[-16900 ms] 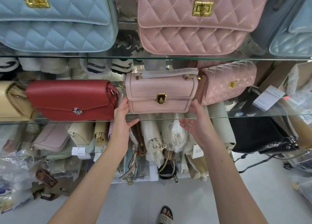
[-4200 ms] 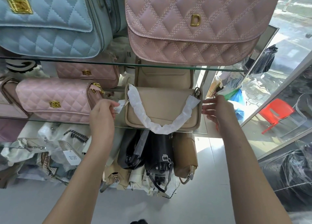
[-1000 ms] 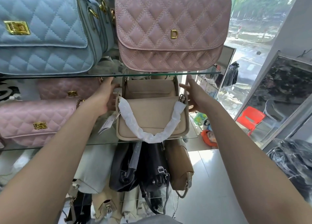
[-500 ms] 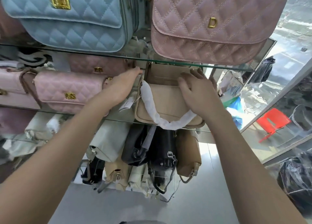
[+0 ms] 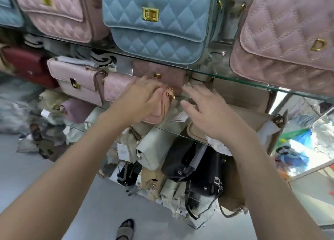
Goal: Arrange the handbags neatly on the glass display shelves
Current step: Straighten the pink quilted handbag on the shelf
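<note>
My left hand (image 5: pixel 142 97) lies over the right end of a small pink quilted bag (image 5: pixel 117 86) on the middle glass shelf (image 5: pixel 168 129), fingers stretched across its top near the gold zip pull. My right hand (image 5: pixel 207 109) hovers open with spread fingers in the gap between that bag and a beige bag (image 5: pixel 244 116). The beige bag's strap is wrapped in white paper (image 5: pixel 216 145). A darker pink quilted bag (image 5: pixel 159 73) stands behind my left hand, and a second beige bag (image 5: pixel 240 93) stands behind the first.
The upper glass shelf (image 5: pixel 235 78) carries a blue quilted bag (image 5: pixel 155 22) and large pink quilted bags (image 5: pixel 289 40). A pale pink clasp bag (image 5: pixel 75 80) and a red bag (image 5: pixel 27 66) stand to the left. Wrapped and black bags (image 5: pixel 198 176) crowd below.
Both hands left the beige bag and moved left. My left hand now rests on the small pink quilted bag; my right hand is lifted and spread. The view swung left.
</note>
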